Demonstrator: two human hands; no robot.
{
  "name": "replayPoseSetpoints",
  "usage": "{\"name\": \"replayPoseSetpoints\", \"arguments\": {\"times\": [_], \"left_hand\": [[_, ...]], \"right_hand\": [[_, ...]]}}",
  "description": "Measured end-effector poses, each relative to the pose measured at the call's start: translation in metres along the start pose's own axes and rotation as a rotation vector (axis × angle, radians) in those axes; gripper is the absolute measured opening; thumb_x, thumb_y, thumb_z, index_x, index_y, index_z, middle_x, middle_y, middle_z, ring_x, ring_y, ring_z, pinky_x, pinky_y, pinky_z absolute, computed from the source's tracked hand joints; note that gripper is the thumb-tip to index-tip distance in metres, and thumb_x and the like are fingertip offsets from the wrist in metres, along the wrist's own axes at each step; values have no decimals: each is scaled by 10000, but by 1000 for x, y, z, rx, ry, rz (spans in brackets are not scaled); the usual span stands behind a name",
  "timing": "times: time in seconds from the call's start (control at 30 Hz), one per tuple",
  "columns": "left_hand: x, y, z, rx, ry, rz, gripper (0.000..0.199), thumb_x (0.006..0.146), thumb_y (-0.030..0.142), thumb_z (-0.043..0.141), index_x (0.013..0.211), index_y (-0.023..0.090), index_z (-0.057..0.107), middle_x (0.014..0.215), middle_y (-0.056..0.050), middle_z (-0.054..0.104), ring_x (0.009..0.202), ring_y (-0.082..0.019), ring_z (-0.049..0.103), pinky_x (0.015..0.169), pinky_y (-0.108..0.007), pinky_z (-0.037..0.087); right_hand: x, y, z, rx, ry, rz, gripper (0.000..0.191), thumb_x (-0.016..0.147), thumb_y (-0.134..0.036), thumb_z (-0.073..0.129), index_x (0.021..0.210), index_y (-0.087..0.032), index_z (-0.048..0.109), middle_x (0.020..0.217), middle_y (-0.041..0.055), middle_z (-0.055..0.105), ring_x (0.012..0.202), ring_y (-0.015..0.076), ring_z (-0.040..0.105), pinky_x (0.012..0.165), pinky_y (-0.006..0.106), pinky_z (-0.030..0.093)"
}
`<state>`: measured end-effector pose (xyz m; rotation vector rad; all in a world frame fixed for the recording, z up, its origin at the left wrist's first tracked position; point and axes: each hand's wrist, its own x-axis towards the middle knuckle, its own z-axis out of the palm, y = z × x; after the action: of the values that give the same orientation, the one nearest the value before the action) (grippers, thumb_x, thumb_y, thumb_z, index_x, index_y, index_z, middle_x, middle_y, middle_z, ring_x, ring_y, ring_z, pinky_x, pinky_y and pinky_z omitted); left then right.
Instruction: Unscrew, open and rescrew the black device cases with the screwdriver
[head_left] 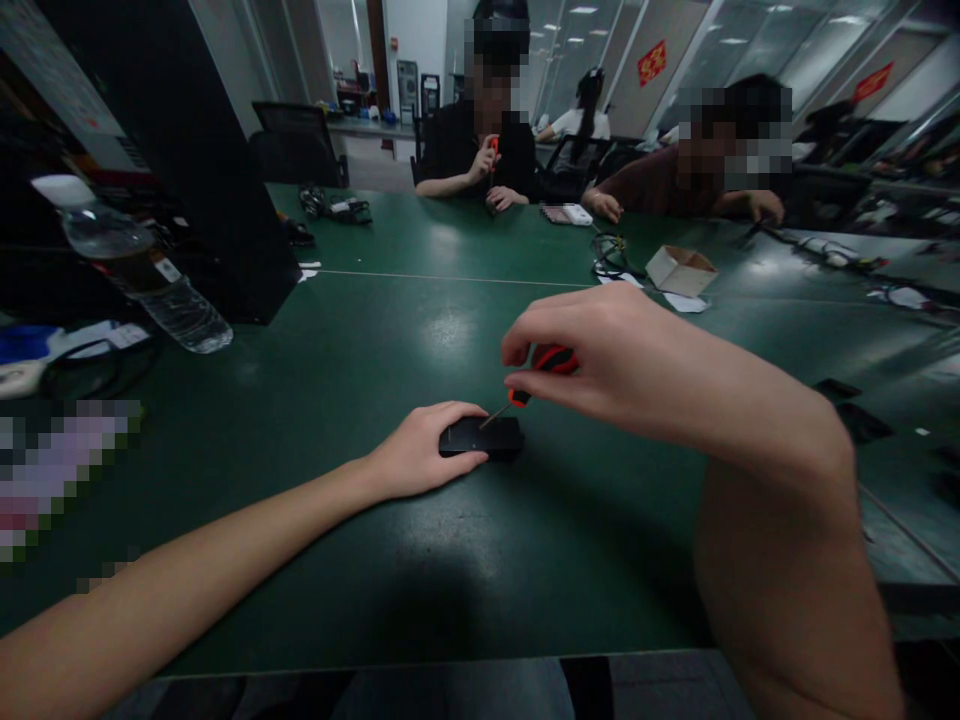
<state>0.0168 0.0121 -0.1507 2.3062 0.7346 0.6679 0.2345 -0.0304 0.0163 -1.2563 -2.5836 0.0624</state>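
A small black oblong case (pixel 499 438) lies on the green tabletop (pixel 360 350) in front of me. My left hand (pixel 420 450) grips its left end, thumb on the near side and fingers on the far side. Above and to the right, my right hand (pixel 570 345) is closed round the red and black handle of a screwdriver (pixel 517 397). The thin shaft slants down to the left, and its tip meets the top face of the case. What the tip sits in is too small to make out.
A water bottle (pixel 150 265) leans at the left by a dark upright panel (pixel 187 130). Across the table a person (pixel 480 150) holds a red-handled tool; another person (pixel 675 180) sits to the right. A small cardboard box (pixel 681 270) and cables (pixel 611 255) lie at the back right.
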Motion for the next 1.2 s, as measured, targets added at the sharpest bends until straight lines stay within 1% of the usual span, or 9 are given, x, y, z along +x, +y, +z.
{"name": "replayPoseSetpoints", "arguments": {"times": [0.2, 0.4, 0.77, 0.83, 0.9, 1.0, 1.07, 1.13, 1.2], "left_hand": [[0, 0, 1, -2, 14, 7, 441, 872, 351, 753, 1271, 203, 638, 1190, -74, 736, 1039, -246, 708, 950, -359, 539], [0, 2, 0, -4, 3, -7, 433, 872, 357, 751, 1257, 196, 641, 1187, -80, 738, 1046, -256, 707, 952, -373, 539], [0, 3, -1, -1, 4, -16, 421, 866, 360, 753, 1240, 200, 649, 1183, -84, 738, 1051, -271, 706, 957, -389, 539], [0, 2, 0, -3, 8, -13, 411, 862, 353, 753, 1229, 195, 656, 1173, -83, 740, 1042, -271, 708, 951, -391, 540], [0, 0, 1, -17, 9, -2, 398, 867, 333, 746, 1231, 195, 659, 1169, -79, 741, 1033, -265, 710, 937, -384, 544], [0, -1, 2, -35, 12, 19, 405, 867, 310, 745, 1248, 205, 655, 1174, -70, 740, 1038, -263, 709, 943, -383, 545], [0, 0, 2, -33, 14, 14, 414, 862, 311, 750, 1251, 208, 653, 1173, -70, 742, 1045, -270, 707, 958, -396, 543], [0, 1, 1, -32, 11, -9, 409, 860, 324, 752, 1237, 200, 656, 1161, -75, 744, 1036, -274, 709, 954, -402, 546], [0, 2, 1, -35, 8, -30, 393, 861, 334, 752, 1215, 190, 664, 1145, -81, 745, 1020, -275, 712, 934, -398, 553]], "right_hand": [[1, -8, 2, 28, -60, -50, 60, 885, -175, 663, 867, -164, 720, 813, 27, 710, 711, 137, 612, 650, 252, 377], [3, -6, 7, 31, -60, -51, 75, 876, -150, 652, 890, -158, 725, 827, 36, 710, 722, 142, 607, 655, 259, 380], [6, -7, 7, 61, -67, -77, 71, 875, -138, 659, 910, -153, 719, 853, 45, 707, 749, 151, 610, 673, 264, 383], [7, -9, 8, 57, -65, -80, 61, 891, -156, 662, 913, -150, 718, 862, 51, 708, 755, 152, 611, 676, 265, 382], [8, -12, 10, 50, -56, -74, 90, 925, -221, 664, 928, -149, 717, 881, 59, 713, 761, 153, 614, 677, 265, 380], [10, -18, 14, -15, -33, 6, 222, 974, -352, 632, 941, -151, 720, 821, 59, 702, 716, 156, 608, 651, 273, 363], [10, -19, 16, -54, -24, 41, 223, 982, -346, 613, 959, -151, 719, 781, 53, 689, 684, 156, 598, 639, 277, 355], [10, -19, 16, -23, -17, -4, 143, 954, -246, 624, 1027, -157, 708, 878, 64, 705, 738, 160, 614, 661, 274, 373], [8, -18, 15, 45, -23, -87, 193, 901, -143, 634, 1085, -169, 687, 1049, 80, 701, 848, 168, 631, 706, 266, 399]]}}
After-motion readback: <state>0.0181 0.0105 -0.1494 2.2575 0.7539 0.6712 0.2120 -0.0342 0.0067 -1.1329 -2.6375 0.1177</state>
